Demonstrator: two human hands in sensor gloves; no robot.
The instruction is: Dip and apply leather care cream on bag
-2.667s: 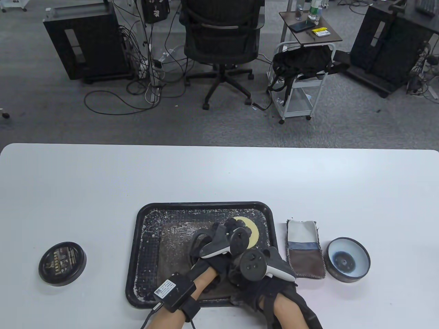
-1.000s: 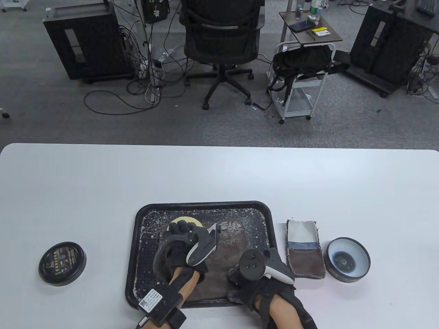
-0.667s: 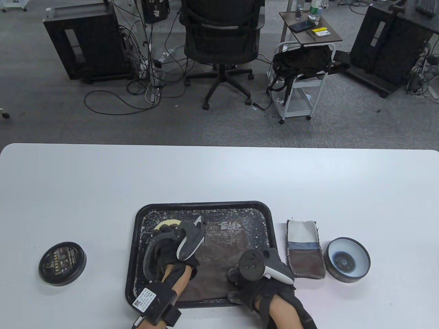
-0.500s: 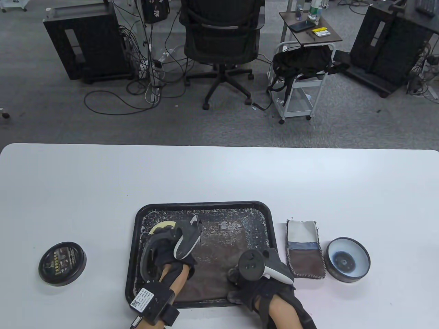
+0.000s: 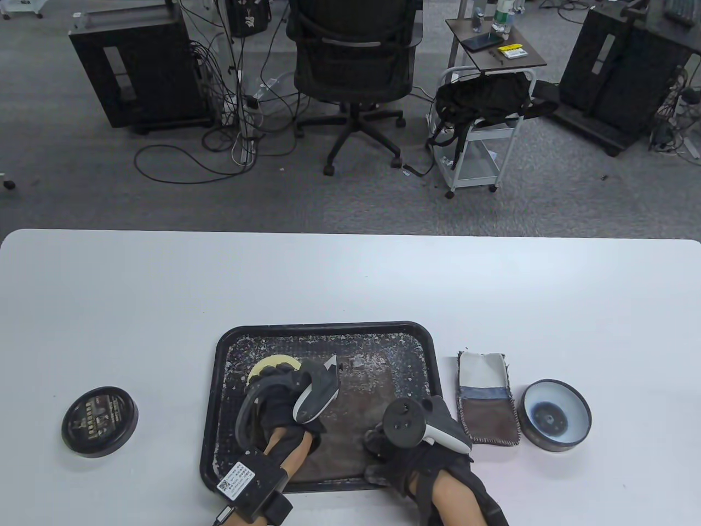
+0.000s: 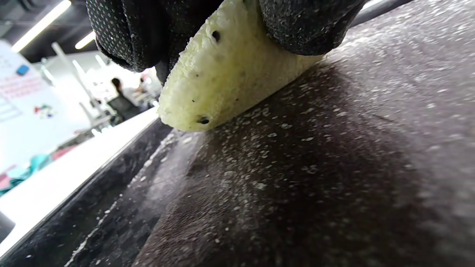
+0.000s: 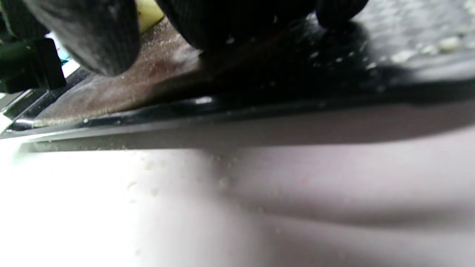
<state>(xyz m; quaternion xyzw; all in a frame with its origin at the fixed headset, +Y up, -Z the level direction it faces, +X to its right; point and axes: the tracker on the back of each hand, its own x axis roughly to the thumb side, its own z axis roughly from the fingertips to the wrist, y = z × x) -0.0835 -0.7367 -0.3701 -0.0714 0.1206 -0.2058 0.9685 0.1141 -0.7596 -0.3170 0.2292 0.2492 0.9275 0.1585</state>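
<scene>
Tray holds the brown leather bag, lying flat. Left hand pinches the yellow sponge, pressed on the bag's far-left corner; bare leather runs rightward. Right hand pins the near-right edge, finger curl unclear.

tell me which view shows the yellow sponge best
The left wrist view: the sponge fills the frame, pinched by the fingers, edge pressed on the brown leather. Table view shows a sliver; right wrist view, a yellow corner.
</scene>
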